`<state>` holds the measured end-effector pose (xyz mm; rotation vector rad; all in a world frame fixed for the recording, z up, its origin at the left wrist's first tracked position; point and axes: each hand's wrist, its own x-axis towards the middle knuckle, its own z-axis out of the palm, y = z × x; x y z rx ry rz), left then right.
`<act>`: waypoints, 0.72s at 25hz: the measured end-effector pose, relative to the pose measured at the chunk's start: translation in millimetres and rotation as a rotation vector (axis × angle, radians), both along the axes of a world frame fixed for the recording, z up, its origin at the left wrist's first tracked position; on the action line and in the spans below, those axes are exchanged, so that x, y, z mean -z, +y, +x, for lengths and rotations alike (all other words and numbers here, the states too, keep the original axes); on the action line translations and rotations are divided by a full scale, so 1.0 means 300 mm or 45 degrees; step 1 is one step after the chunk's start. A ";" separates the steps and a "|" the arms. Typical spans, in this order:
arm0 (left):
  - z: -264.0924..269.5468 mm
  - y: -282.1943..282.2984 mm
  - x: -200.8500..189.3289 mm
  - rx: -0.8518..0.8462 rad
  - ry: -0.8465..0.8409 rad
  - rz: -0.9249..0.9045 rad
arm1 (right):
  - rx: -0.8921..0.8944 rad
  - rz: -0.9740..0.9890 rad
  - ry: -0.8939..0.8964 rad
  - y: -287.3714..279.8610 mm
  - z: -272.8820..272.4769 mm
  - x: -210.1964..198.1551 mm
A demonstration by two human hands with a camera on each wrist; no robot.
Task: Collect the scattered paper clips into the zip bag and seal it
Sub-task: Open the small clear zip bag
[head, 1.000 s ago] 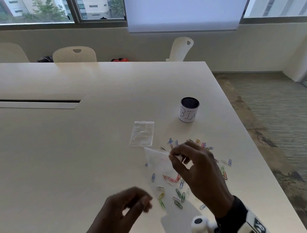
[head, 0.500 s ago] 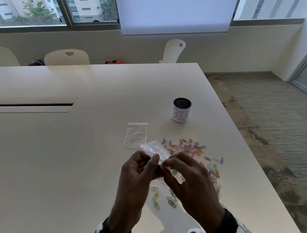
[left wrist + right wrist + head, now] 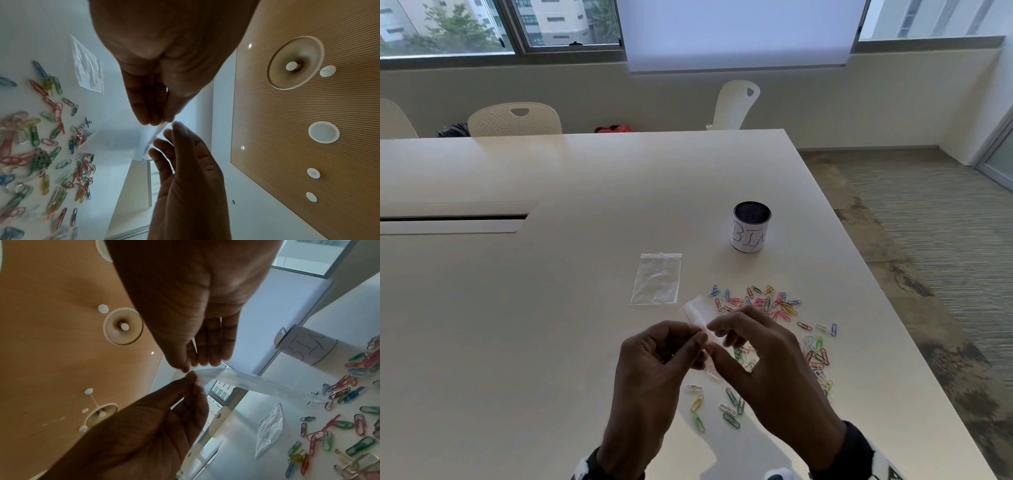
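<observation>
Just above the table, both hands hold a small clear zip bag [image 3: 695, 312] by its top edge. My left hand [image 3: 697, 342] pinches that edge between thumb and fingers, and the right wrist view shows the pinch at the bag [image 3: 236, 379]. Right beside it, my right hand [image 3: 717, 337] pinches the same edge, its fingertips [image 3: 185, 368] meeting the left ones. The bag [image 3: 115, 139] hangs toward the table and looks empty. Colourful paper clips [image 3: 760, 303] lie scattered below and to the right of my hands, with more clips [image 3: 698, 409] near the front.
A second clear zip bag [image 3: 656, 279] lies flat on the white table [image 3: 517, 342], left of the clips. A cup labelled BIN [image 3: 751, 228] stands behind them. The table's right edge [image 3: 893, 318] runs close to the clips. Chairs [image 3: 515, 120] stand at the far side.
A second ago only my right hand held the bag while the left hung low. The left hand has come up and taken the bag's edge; both have stayed there since.
</observation>
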<state>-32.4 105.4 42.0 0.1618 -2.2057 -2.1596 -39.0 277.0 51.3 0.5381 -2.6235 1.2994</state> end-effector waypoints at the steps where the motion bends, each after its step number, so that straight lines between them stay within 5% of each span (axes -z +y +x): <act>1: -0.002 -0.003 0.003 0.011 0.006 -0.022 | -0.040 0.002 -0.030 0.003 -0.004 -0.003; 18: -0.005 -0.001 -0.016 0.084 0.076 -0.218 | -0.140 -0.195 -0.240 0.021 0.000 -0.001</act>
